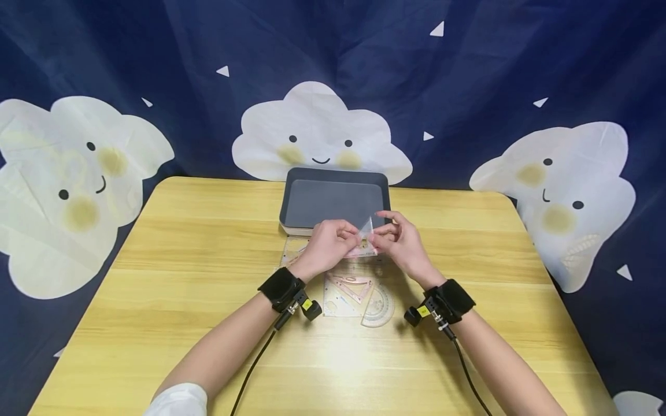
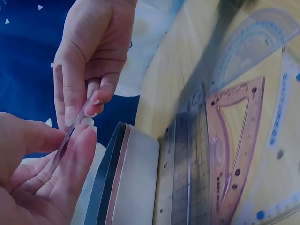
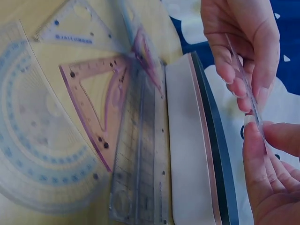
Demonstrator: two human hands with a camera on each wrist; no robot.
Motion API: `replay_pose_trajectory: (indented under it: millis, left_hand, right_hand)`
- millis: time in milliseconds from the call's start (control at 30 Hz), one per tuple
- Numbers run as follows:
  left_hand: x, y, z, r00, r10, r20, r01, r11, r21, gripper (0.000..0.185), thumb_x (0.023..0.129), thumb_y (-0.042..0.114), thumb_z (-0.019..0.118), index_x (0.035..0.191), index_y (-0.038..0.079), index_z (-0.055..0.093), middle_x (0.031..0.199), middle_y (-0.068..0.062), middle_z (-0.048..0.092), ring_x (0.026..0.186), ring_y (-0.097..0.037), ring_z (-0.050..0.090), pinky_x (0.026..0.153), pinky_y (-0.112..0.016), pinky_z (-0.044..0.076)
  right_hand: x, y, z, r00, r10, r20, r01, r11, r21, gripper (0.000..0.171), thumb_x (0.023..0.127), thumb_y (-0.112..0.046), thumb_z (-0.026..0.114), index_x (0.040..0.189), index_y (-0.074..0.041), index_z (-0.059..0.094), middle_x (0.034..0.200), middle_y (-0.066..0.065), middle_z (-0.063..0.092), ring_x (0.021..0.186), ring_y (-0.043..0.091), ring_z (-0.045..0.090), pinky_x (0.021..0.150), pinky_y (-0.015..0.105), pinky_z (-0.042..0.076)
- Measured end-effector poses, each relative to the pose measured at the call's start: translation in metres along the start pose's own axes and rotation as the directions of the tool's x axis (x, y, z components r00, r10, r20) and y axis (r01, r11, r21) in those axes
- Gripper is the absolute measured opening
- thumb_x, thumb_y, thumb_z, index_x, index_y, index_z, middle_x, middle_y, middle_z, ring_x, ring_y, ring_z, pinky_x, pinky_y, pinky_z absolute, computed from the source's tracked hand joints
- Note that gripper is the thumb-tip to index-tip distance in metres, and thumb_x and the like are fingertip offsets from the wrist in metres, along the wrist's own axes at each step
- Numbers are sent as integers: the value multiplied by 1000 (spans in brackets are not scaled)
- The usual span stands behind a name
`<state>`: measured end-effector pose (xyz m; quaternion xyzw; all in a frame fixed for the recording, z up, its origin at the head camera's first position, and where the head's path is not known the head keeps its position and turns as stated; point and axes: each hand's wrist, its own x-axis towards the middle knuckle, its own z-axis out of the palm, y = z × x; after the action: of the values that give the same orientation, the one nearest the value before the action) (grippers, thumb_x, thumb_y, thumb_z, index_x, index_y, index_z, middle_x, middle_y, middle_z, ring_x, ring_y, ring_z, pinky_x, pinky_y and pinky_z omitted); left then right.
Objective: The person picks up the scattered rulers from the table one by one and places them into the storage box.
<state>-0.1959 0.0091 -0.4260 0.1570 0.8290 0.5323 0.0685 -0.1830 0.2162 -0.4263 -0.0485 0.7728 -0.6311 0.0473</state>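
Both of your hands meet above the table's far middle, pinching one small clear triangle ruler (image 1: 366, 230) between them. Your left hand (image 1: 325, 242) has thumb and fingertips closed on its left edge; your right hand (image 1: 399, 240) nips the opposite edge the same way. The piece hangs in the air just in front of the dark tray (image 1: 296, 199), clear of the tabletop — held by the rims, it seems, so your fingers stay off the printed face and the thin plastic does not flex.

From the left wrist view the ruler (image 2: 65, 140) shows edge-on, a thin sliver between your fingertips (image 2: 86, 123), which suggests you have it tilted up rather than flat. The right wrist view agrees: the same thin edge (image 3: 243, 82) runs between the two sets of fingers.

Below your hands the other drawing tools lie flat on the wooden table (image 1: 156, 254), close together and partly overlapping, just in front of the tray's near wall — a pink set square (image 3: 96, 105), a clear straight ruler (image 3: 140, 154) running beside it towards the tray, a protractor (image 1: 378, 305) nearest you, and another clear triangle (image 3: 77, 28) at the side. Lying flat and bunched like that, they stay within easy reach of either hand. The tray's floor, as far as the head view shows, holds nothing.
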Motion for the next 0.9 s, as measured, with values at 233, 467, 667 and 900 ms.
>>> replay_pose_trajectory:
  millis: [233, 467, 667, 900]
  left_hand:
    - [15, -3, -3, 1000, -6, 26, 4, 996, 95, 10, 95, 16, 76, 102, 9, 79, 94, -3, 80, 80, -12, 74, 71, -28, 56]
    - [35, -3, -4, 998, 37, 48, -43, 988, 146, 10, 96, 18, 76, 99, 9, 79, 92, -3, 81, 76, -11, 73, 64, -26, 53]
    - [45, -2, -2, 997, 1, 77, -11, 991, 133, 10, 97, 17, 75, 100, 8, 79, 92, -3, 81, 73, -10, 72, 59, -25, 52]
    - [56, -2, 0, 995, -16, 98, 7, 996, 87, 10, 98, 17, 74, 98, 8, 77, 87, -1, 80, 64, -11, 71, 51, -23, 45]
  right_hand:
    - [13, 1, -6, 1000, 10, 12, -9, 997, -75, 59, 95, 0, 74, 148, 2, 48, 106, 23, 74, 75, 11, 71, 70, 36, 62]
    - [29, -1, -15, 1000, 12, 14, -10, 992, -126, 56, 95, 0, 74, 146, 2, 49, 108, 24, 74, 76, 13, 71, 77, 46, 63]
    - [37, -1, -21, 999, 34, 30, -29, 987, -158, 55, 96, -1, 74, 146, 2, 50, 110, 25, 74, 79, 13, 72, 80, 50, 62]
    - [43, 2, -26, 1000, 11, 26, -6, 982, -188, 45, 97, -3, 73, 138, 2, 57, 109, 25, 75, 79, 10, 73, 77, 46, 63]
